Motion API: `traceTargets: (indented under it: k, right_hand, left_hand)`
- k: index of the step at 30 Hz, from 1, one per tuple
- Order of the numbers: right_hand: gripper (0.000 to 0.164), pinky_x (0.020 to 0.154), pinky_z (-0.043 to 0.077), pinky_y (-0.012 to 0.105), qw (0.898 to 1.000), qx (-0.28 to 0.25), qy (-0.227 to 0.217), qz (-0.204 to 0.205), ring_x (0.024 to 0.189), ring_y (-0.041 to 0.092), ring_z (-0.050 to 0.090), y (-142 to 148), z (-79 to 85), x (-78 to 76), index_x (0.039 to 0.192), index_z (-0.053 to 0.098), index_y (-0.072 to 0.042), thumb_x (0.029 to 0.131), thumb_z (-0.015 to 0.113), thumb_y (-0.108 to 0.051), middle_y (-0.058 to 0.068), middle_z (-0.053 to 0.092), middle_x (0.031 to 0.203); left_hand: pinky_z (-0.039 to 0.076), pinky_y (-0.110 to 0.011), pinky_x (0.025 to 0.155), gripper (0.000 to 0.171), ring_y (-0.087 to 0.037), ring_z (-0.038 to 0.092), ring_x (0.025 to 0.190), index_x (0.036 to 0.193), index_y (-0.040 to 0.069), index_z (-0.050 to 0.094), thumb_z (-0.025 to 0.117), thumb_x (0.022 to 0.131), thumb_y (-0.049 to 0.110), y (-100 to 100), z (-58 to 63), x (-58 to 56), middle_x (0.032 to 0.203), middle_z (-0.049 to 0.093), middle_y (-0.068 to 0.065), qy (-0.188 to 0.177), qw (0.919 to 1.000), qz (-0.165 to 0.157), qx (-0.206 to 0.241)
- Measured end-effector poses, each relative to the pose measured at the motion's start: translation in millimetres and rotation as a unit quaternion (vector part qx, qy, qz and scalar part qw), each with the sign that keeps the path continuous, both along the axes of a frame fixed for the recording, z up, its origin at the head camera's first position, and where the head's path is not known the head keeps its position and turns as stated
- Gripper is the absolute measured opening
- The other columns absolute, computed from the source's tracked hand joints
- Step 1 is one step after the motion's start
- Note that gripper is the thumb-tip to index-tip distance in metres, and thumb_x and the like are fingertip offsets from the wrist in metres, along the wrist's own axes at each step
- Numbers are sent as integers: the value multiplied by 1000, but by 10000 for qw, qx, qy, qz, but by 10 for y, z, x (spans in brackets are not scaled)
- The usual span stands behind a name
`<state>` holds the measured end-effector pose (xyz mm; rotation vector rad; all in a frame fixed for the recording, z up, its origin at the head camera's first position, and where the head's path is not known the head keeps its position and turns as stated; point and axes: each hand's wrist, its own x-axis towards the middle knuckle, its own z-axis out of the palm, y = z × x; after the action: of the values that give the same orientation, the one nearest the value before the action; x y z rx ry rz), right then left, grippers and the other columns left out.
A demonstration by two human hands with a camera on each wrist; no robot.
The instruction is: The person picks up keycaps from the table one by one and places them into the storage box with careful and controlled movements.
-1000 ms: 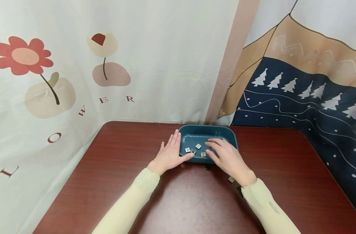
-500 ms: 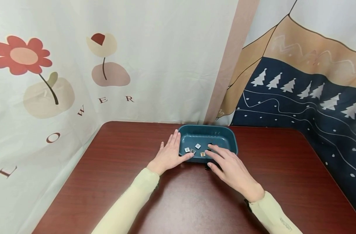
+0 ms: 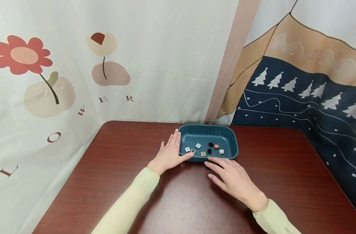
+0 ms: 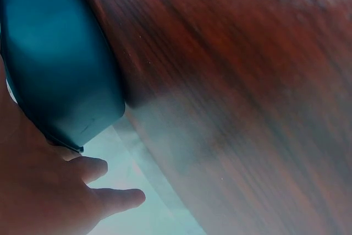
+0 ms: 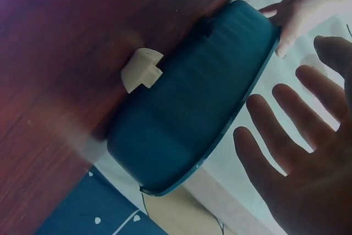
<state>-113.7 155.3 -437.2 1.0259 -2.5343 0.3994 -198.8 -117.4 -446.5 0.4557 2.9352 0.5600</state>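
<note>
A teal bin (image 3: 207, 127) stands at the table's far edge. Small keycap-like pieces lie in it: white ones (image 3: 198, 146), a tan one (image 3: 203, 154), black ones (image 3: 211, 145), a red one (image 3: 216, 147) and a rounded white one (image 3: 221, 151). My left hand (image 3: 170, 152) rests on the bin's left rim, fingers straight and thumb over the near corner. My right hand (image 3: 234, 178) hovers by the near rim with fingers spread, holding nothing. The right wrist view shows a beige piece (image 5: 142, 70) on the table beside the bin's outer wall.
A small black piece (image 3: 207, 168) lies just in front of the bin, partly behind the right fingers. The dark red wooden table (image 3: 131, 146) reaches toward the body. Printed curtains (image 3: 166, 65) hang right behind and beside it.
My right hand has drawn back from over the bin toward the near right, uncovering the black, red and rounded white pieces. My left hand stays in place.
</note>
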Motion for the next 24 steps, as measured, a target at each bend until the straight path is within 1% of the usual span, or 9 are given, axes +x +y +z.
traceTargets:
  k: [2,5,9,14,19,24]
  right_hand:
    - [44,97,54,47,9998,105,-142,-6,120,24,64,-9,-8,4,133,72,-18,91,80,-32,3,67,135]
    - [44,99,53,46,9989,298,-370,-20,122,23,64,-25,-27,5,134,71,-19,93,78,-35,1,66,137]
    - [47,99,53,47,9973,483,-549,56,125,22,62,-44,-57,3,136,70,-19,93,78,-37,1,66,139]
    - [46,97,53,48,9947,676,-763,153,125,26,62,-67,-98,-19,134,71,-18,94,78,-37,3,65,140]
    - [45,95,54,50,9901,896,-1079,108,124,28,62,-103,-112,-39,135,69,-17,96,75,-37,5,64,141]
    - [45,93,56,50,9885,999,-1127,101,121,29,64,-134,-126,-67,134,70,-16,95,76,-36,7,65,139]
  left_hand:
    - [17,-66,120,116,-29,10,159,166,6,5,47,91,83,2,2,-2,174,-4,-6,-22,10000,11,-59]
    - [18,-66,120,115,-30,12,159,166,5,7,48,91,82,1,-1,-1,174,-2,-8,31,10000,3,-39]
    - [19,-67,119,115,-31,12,159,166,4,8,49,91,81,1,-2,-1,174,-1,-8,58,10000,-12,-5]
    - [18,-66,120,116,-30,11,159,166,5,7,48,90,82,-2,-3,-5,174,-2,-7,19,10000,-7,-8]
    - [17,-66,120,117,-29,11,159,167,6,5,47,90,84,2,-7,-6,174,-4,-6,-45,10000,-3,-41]
    - [18,-66,120,116,-30,12,159,166,5,7,48,91,82,3,-11,-11,174,-2,-7,2,10000,2,-25]
